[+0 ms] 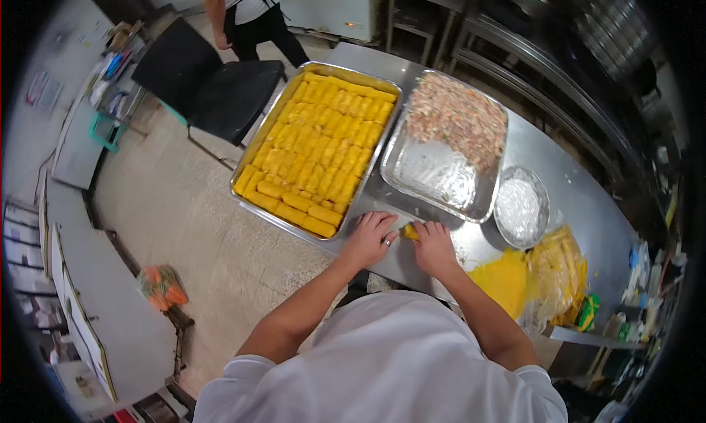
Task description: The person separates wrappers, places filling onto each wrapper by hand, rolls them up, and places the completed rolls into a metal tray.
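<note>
A short yellow roll (409, 232) lies on the steel table under the fingers of my right hand (435, 248), which is closed over it. My left hand (372, 239), with a ring on one finger, rests on the table just left of the roll, fingers stretched out and holding nothing I can see. Left of my hands, a large metal tray (243, 179) is packed with rows of yellow rolls (316, 144). Ahead to the right, a second tray (434, 201) holds a chopped, pinkish filling (456, 114), with its near part scraped bare.
A round metal bowl (521, 206) with whitish contents stands right of the filling tray. Beside it lie yellow sheets (504, 280) and a plastic bag (559, 269) of yellow pieces. A black chair (213, 85) and another person (254, 15) are beyond the table. A bag of carrots (163, 287) is at left.
</note>
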Demonstrator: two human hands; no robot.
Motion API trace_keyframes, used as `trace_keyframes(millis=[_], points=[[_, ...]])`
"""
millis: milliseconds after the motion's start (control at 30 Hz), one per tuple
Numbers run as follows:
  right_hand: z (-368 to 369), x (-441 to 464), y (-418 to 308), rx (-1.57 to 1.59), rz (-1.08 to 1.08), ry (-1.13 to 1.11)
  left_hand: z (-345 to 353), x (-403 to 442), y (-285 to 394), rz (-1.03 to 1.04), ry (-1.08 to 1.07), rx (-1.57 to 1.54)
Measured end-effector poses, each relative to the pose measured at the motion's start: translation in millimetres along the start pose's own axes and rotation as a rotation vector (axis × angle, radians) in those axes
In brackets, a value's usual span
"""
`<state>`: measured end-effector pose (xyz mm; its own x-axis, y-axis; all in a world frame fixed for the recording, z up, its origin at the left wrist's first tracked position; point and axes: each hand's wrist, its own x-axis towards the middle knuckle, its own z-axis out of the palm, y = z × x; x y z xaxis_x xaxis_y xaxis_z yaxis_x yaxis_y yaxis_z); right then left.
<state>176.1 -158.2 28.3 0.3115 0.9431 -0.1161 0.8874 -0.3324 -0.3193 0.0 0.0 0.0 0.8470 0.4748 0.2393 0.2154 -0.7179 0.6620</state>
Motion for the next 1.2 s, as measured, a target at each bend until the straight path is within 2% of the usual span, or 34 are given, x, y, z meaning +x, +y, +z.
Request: trace_keyframes(millis=[67,100,200,300,433,667,767,800,900,1000,1100,1200], points=[[-18,-9,6,0.074,0.063,-0.024,5,-11,9,-0.079,0.053,-0.033],[-10,7,-19,0.221,0.1,-0.007,-20,-20,-14,-0.075,0.061,-0.035],[-6,12,-13,0.696,0.244,0.015,-15,-23,-18,-0.059,0.075,-0.068],[-45,37,-35,1.019,0.326,-0.126,-21,-23,-14,-0.056,0.052,-0.071],[-79,88,-84,1.102,0.167,-0.105,-20,-24,-13,-0.084,0.012,-0.046],[-52,158,-142,0.96,0.061,-0.177,-20,-25,-19,-0.053,0.013,-0.081],[-43,164,-155,0.432,-0.345,0.035,-22,-30,-14,-0.126,-0.027,-0.096],[-46,165,-158,0.324,-0.383,-0.106,-19,-31,-14,-0.159,-0.043,-0.1],[-50,177,-153,0.306,-0.334,-0.159,-12,-30,-25,0.017,0.103,-0.04],[-78,189,-157,0.408,-0.135,-0.127,-13,-28,-26,0.021,0.058,-0.146],[-75,199,-154,0.446,-0.206,-0.067,-15,-28,-25,0.034,0.049,-0.156],[-61,201,-165,0.369,-0.27,-0.163,-13,-29,-26,0.042,0.054,-0.155]])
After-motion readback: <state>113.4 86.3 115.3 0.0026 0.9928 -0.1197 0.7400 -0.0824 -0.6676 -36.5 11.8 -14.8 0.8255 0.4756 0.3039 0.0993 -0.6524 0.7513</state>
